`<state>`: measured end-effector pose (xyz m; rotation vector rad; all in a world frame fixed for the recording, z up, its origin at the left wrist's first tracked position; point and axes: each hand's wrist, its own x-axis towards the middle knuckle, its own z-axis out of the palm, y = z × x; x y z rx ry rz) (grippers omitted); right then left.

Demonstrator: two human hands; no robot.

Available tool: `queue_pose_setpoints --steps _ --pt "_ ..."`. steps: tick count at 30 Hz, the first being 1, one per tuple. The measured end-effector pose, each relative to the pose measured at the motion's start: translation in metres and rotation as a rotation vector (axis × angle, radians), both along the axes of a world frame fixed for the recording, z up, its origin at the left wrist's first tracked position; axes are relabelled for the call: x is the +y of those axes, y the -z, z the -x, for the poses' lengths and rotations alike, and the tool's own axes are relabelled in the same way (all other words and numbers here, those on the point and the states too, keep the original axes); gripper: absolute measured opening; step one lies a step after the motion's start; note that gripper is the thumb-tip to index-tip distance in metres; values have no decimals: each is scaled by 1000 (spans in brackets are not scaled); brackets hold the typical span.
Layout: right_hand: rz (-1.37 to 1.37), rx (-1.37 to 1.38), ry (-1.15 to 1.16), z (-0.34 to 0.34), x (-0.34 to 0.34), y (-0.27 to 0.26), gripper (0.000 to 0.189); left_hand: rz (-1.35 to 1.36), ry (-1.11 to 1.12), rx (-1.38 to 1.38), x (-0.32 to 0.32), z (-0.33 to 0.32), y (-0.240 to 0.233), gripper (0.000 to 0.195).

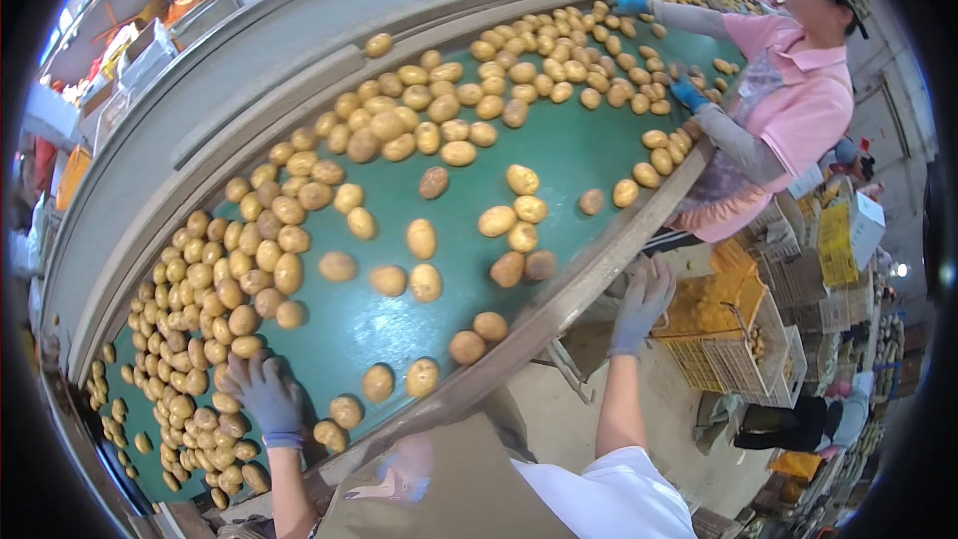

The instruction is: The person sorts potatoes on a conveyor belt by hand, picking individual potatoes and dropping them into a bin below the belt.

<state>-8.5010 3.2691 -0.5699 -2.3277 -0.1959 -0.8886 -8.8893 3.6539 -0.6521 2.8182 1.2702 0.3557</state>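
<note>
Potatoes [198, 311] lie in a dense band along the far side of a green conveyor belt [374, 320]. My left hand [268, 397], in a grey-blue glove, rests over the belt with its fingertips against the edge of that band. Its fingers are slightly apart and no potato shows in its grip; its palm side is hidden. Beyond the belt's near rail [550, 307], my gloved right hand [642, 307] is raised with fingers spread and nothing visible in it. Below it and to the right stands a plastic crate [718, 363]. Looser potatoes [421, 378] lie near the rail.
A co-worker [797, 105] in a pink shirt stands farther up the belt, blue-gloved hands among the potatoes. A grey metal ledge [254, 52] runs along the far side, with one potato [378, 45] on it. Stacked crates [838, 239] and a person bending [801, 423] are at right.
</note>
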Motion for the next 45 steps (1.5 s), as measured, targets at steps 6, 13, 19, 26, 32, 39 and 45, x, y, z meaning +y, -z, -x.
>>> queue_pose_setpoints --steps 6,13,19,26,32,39,45 --pt "15 288 -823 -12 177 -19 42 5 -287 208 59 123 19 38" --pt "491 314 -620 -22 292 46 37 54 -505 388 143 231 63 36" --pt "136 187 -1007 76 289 10 42 391 -1060 643 216 386 91 59" --pt "865 691 -285 -21 102 -18 52 -116 -345 -37 187 351 80 60" --pt "703 957 -511 52 171 -12 63 242 317 -355 62 99 -5 64" --pt "95 713 -951 226 324 35 60 154 85 -117 103 128 45 64" --pt "-414 1601 -1322 310 413 45 54 106 -403 192 181 270 81 54"
